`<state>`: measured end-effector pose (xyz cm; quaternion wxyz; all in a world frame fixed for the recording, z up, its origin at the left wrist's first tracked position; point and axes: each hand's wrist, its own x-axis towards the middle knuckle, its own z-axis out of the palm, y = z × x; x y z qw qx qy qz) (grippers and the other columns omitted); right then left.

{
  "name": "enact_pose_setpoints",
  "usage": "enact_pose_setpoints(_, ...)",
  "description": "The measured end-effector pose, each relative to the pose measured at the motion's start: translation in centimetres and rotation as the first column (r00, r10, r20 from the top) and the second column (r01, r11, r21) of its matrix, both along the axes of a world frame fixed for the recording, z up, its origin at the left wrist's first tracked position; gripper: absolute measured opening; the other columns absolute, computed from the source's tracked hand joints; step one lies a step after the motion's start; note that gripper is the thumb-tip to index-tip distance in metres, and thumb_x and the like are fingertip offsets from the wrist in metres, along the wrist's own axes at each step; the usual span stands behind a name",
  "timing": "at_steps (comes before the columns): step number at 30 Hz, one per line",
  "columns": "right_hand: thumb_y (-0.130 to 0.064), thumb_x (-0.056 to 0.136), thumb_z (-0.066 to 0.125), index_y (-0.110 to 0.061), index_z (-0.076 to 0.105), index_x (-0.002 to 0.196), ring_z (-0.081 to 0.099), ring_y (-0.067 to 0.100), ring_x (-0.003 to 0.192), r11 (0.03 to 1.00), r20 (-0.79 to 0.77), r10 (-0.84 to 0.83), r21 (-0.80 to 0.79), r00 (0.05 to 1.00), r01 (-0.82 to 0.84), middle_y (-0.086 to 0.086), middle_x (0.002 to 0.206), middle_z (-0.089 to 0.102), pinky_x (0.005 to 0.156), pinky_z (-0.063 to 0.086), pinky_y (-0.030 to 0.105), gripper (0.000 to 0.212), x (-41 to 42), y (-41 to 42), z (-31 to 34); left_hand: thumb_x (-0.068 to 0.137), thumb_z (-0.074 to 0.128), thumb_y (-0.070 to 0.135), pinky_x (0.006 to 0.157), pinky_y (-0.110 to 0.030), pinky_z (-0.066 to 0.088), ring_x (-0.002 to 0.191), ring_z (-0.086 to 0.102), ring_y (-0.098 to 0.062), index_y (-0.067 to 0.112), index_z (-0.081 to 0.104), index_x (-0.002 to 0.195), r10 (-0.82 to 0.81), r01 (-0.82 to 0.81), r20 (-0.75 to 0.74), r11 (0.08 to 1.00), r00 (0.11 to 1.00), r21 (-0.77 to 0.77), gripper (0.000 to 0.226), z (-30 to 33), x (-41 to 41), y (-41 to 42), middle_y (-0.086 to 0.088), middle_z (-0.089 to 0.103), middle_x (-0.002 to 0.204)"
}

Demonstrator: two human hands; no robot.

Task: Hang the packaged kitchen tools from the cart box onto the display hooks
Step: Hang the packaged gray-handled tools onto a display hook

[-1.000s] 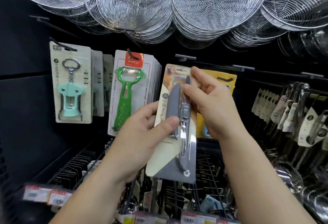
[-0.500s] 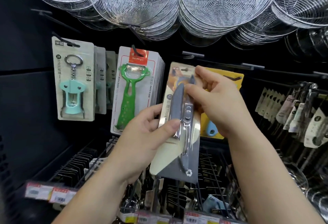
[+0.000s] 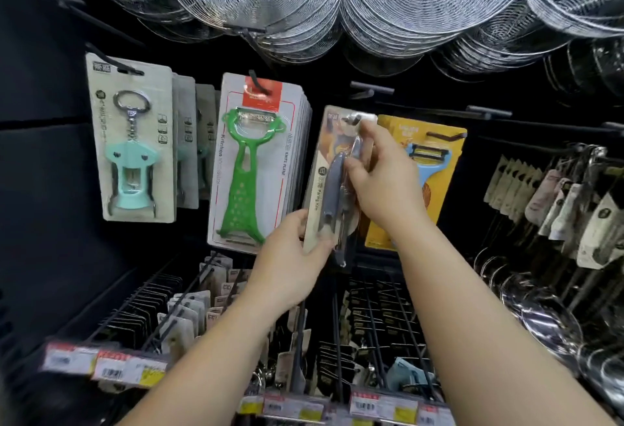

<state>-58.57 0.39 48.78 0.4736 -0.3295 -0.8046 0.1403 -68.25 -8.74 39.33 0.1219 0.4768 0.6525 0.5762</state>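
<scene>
Both hands on the grey paring-knife pack [image 3: 332, 185] here. My right hand [image 3: 381, 185] pinches it up near the top, fingers curled around the card, so I can steer the hang hole toward the display hook [image 3: 371, 89] just above. My left hand [image 3: 290, 256] has its grip on the bottom edge, I'd say to keep the card from swinging. The pack sits between the green peeler stack [image 3: 256, 162] and the yellow peeler card [image 3: 442, 168], not yet hung.
</scene>
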Motion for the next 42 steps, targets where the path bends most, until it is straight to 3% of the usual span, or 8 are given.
enact_pose_setpoints(2, -0.022, 0.099, 0.056, -0.031, 0.035, 0.150, 0.056, 0.021, 0.113, 0.999, 0.028, -0.036, 0.015, 0.999, 0.035, 0.006, 0.135, 0.054, 0.083, 0.037, 0.023, 0.056, -0.6, 0.4, -0.2, 0.094, 0.065, 0.033, 0.096, -0.036, 0.051, 0.105, 0.064, -0.016, 0.032, 0.052, 0.118, 0.028, -0.030, -0.064, 0.999, 0.998, -0.033, 0.027, -0.7, -0.1, 0.8, 0.009, 0.064, 0.114)
enact_pose_setpoints(6, -0.021, 0.100, 0.055, -0.035, 0.027, 0.153, 0.048, 0.012, 0.098, 0.998, 0.028, -0.064, -0.007, 0.998, 0.064, 0.006, 0.134, 0.049, 0.082, 0.032, 0.020, 0.062, -1.0, 0.3, -1.0, 0.088, 0.066, 0.038, 0.113, -0.040, 0.040, 0.128, 0.052, -0.022, 0.019, 0.038, 0.149, 0.047, -0.058, -0.118, 0.994, 0.992, -0.092, 0.070, -2.1, -0.3, 1.4, -0.001, 0.053, 0.141)
enact_pose_setpoints(9, -0.020, 0.098, 0.059, -0.037, 0.021, 0.155, 0.039, 0.005, 0.092, 0.999, 0.030, -0.051, -0.014, 0.998, 0.051, 0.000, 0.126, 0.047, 0.080, 0.032, 0.019, 0.071, -0.7, -0.4, -3.3, 0.092, 0.066, 0.033, 0.117, -0.040, 0.037, 0.135, 0.046, -0.023, 0.018, 0.030, 0.155, 0.026, -0.040, -0.099, 0.990, 0.995, -0.138, 0.074, -3.3, -0.4, 1.1, -0.007, 0.047, 0.148)
enact_pose_setpoints(13, -0.019, 0.095, 0.062, -0.034, 0.025, 0.154, 0.059, 0.015, 0.093, 0.998, 0.074, -0.019, -0.053, 0.997, 0.023, -0.002, 0.127, 0.045, 0.078, 0.047, 0.027, 0.071, 1.1, -1.8, -8.9, 0.097, 0.063, 0.031, 0.114, -0.022, 0.020, 0.147, 0.032, -0.019, 0.015, 0.023, 0.158, -0.019, -0.025, -0.158, 0.962, 0.987, -0.272, 0.075, -5.9, -0.3, 0.2, -0.006, 0.031, 0.161)
enact_pose_setpoints(17, -0.026, 0.098, 0.059, -0.032, 0.031, 0.152, 0.059, 0.011, 0.097, 0.974, 0.212, -0.075, -0.194, 0.974, 0.117, -0.006, 0.125, 0.047, 0.080, 0.042, 0.021, 0.062, 5.3, -3.3, -15.1, 0.096, 0.060, 0.041, 0.124, -0.036, 0.020, 0.149, 0.026, -0.021, 0.021, 0.030, 0.156, -0.174, 0.044, -0.284, 0.910, 0.943, -0.411, 0.070, -9.7, 2.1, -0.7, -0.001, 0.030, 0.162)
enact_pose_setpoints(23, -0.025, 0.094, 0.064, -0.026, 0.040, 0.150, 0.049, 0.019, 0.125, 0.866, 0.303, -0.292, -0.319, 0.907, 0.385, 0.004, 0.140, 0.048, 0.097, 0.036, 0.025, 0.061, 16.1, -4.6, -20.8, 0.097, 0.052, 0.049, 0.126, -0.037, 0.005, 0.154, 0.008, -0.020, 0.029, 0.025, 0.157, -0.462, 0.202, -0.419, 0.823, 0.781, -0.531, 0.069, -13.6, 10.9, -2.6, 0.002, 0.017, 0.166)
enact_pose_setpoints(29, -0.020, 0.090, 0.070, -0.015, 0.046, 0.147, 0.045, 0.033, 0.129, 0.722, 0.349, -0.499, -0.338, 0.793, 0.604, 0.016, 0.136, 0.052, 0.107, 0.033, 0.036, 0.062, 28.7, -7.4, -24.9, 0.098, 0.049, 0.052, 0.124, -0.035, 0.000, 0.154, 0.003, -0.018, 0.031, 0.021, 0.157, -0.699, 0.378, -0.442, 0.692, 0.562, -0.615, 0.068, -16.0, 21.5, -3.7, 0.003, 0.012, 0.167)
enact_pose_setpoints(42, -0.024, 0.084, 0.072, -0.016, 0.053, 0.142, 0.046, 0.032, 0.133, 0.496, 0.472, -0.552, -0.477, 0.688, 0.726, 0.014, 0.139, 0.052, 0.112, 0.038, 0.040, 0.062, 52.2, -19.6, -32.4, 0.097, 0.055, 0.048, 0.125, -0.040, 0.013, 0.153, 0.013, -0.025, 0.022, 0.030, 0.156, -0.819, 0.493, -0.326, 0.552, 0.472, -0.673, 0.069, -20.7, 46.5, -1.6, -0.004, 0.021, 0.165)
